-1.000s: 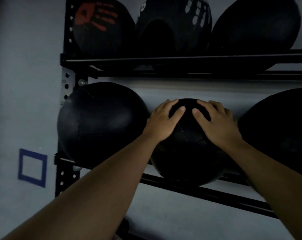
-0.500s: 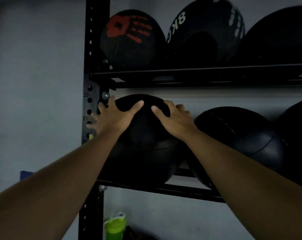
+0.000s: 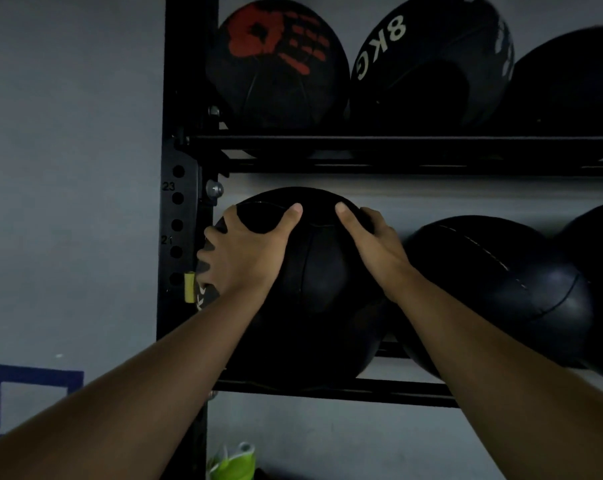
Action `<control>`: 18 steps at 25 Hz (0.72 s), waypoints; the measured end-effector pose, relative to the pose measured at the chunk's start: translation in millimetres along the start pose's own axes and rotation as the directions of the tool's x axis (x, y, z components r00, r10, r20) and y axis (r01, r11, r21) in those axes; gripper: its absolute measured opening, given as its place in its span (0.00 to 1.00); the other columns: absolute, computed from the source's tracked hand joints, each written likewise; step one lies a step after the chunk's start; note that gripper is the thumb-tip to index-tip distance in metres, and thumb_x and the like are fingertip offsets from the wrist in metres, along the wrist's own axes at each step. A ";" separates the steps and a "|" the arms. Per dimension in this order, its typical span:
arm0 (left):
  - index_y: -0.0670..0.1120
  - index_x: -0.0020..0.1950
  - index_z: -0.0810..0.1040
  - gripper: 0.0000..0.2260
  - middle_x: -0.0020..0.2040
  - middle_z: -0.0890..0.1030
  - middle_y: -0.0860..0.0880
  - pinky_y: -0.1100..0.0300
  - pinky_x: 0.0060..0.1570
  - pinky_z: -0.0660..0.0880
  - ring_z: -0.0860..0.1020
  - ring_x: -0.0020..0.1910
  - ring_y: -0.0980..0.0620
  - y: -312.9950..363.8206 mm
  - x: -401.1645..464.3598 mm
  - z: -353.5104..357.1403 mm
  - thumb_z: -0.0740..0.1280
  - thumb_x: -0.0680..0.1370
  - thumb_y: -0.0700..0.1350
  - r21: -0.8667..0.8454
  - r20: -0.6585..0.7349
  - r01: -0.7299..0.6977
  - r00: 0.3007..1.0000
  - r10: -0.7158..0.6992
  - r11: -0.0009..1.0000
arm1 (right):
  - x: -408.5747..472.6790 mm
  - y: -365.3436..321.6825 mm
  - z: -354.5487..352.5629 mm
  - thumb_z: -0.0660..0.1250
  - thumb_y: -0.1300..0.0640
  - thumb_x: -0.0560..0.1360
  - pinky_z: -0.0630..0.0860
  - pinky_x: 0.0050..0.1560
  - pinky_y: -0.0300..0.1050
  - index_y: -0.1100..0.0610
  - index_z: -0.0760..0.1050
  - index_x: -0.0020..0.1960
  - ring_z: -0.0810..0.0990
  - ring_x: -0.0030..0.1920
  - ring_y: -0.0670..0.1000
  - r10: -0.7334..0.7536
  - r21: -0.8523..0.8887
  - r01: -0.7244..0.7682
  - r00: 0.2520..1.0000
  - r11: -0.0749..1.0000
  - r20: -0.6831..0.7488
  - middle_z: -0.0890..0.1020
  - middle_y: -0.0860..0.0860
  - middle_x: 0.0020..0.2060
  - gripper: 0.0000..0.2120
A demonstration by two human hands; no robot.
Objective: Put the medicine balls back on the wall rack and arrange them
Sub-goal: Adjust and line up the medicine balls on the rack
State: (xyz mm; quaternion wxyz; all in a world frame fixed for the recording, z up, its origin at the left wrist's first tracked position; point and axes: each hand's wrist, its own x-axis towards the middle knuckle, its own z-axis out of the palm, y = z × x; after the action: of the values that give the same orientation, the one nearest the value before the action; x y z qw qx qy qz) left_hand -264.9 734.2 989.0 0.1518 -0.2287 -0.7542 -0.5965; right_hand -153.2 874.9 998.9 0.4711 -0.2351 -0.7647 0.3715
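Head view: the leftmost medicine ball (image 3: pixel 314 289) is seated on the lower shelf (image 3: pixel 327 388) of the wall rack (image 3: pixel 186 116), close beside the left upright. Left hand (image 3: pixel 244 252) and right hand (image 3: pixel 372 247) are spread flat over its upper face, thumbs toward the crown; each grip is wide and pressed on the ball, not wrapped round it. A second ball (image 3: pixel 494 292) lies just beside it on the right. Judgement: the ball is being settled. It is best pushed back evenly with both palms until it rests between the rails, fingers kept off the upright.
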 end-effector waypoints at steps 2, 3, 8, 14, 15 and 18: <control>0.57 0.87 0.60 0.48 0.86 0.63 0.41 0.27 0.81 0.57 0.62 0.85 0.30 -7.2 8.8 -1.0 0.64 0.74 0.80 -0.007 0.001 -0.043 0.999 0.043 0.999 | -8.0 1.9 3.5 0.55 0.15 0.65 0.63 0.78 0.67 0.37 0.61 0.80 0.65 0.79 0.64 -0.021 -0.082 0.020 1.000 0.996 -0.016 0.69 0.54 0.77 0.48; 0.58 0.87 0.62 0.48 0.86 0.64 0.42 0.28 0.81 0.58 0.63 0.84 0.31 -11.6 17.0 -2.6 0.64 0.73 0.81 -0.019 0.021 -0.060 0.998 0.060 0.998 | -12.4 1.4 4.6 0.55 0.17 0.69 0.60 0.78 0.68 0.38 0.59 0.80 0.63 0.79 0.64 -0.035 -0.133 0.032 0.999 0.991 -0.025 0.67 0.55 0.77 0.45; 0.64 0.80 0.69 0.58 0.80 0.74 0.48 0.31 0.78 0.70 0.73 0.80 0.36 -32.8 34.9 -18.6 0.63 0.55 0.91 -0.173 0.111 -0.081 0.989 0.101 0.982 | -22.8 -7.4 -5.6 0.56 0.18 0.70 0.60 0.78 0.67 0.43 0.59 0.80 0.62 0.79 0.63 -0.093 -0.318 0.097 0.995 0.943 0.028 0.66 0.55 0.76 0.46; 0.65 0.87 0.61 0.54 0.88 0.64 0.47 0.27 0.81 0.63 0.64 0.86 0.34 -20.5 2.8 -10.5 0.55 0.63 0.86 -0.135 0.016 -0.126 0.991 0.130 0.983 | -10.2 9.9 -4.1 0.54 0.21 0.74 0.56 0.80 0.69 0.37 0.52 0.82 0.55 0.83 0.62 -0.224 -0.226 0.238 0.971 0.945 0.086 0.56 0.51 0.84 0.41; 0.65 0.87 0.61 0.54 0.88 0.64 0.47 0.27 0.81 0.63 0.64 0.86 0.34 -21.5 0.6 -8.0 0.55 0.63 0.86 -0.128 0.005 -0.134 0.991 0.136 0.983 | -9.4 14.2 0.4 0.53 0.22 0.76 0.55 0.80 0.69 0.37 0.52 0.83 0.55 0.83 0.61 -0.245 -0.228 0.254 0.967 0.940 0.065 0.57 0.52 0.84 0.40; 0.64 0.86 0.62 0.54 0.87 0.65 0.47 0.27 0.81 0.63 0.65 0.85 0.34 -20.4 3.0 -5.5 0.54 0.63 0.85 -0.114 -0.037 -0.144 0.989 0.141 0.983 | -4.7 17.5 6.7 0.50 0.25 0.78 0.57 0.79 0.68 0.38 0.54 0.83 0.58 0.82 0.60 -0.292 -0.254 0.282 0.957 0.925 -0.002 0.61 0.53 0.82 0.37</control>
State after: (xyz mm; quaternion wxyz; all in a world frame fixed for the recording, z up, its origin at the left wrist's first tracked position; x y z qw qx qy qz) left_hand -278.4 725.6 974.9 0.1913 -0.2818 -0.6976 -0.6303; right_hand -157.0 880.0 980.7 0.5018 -0.1857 -0.8221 0.1944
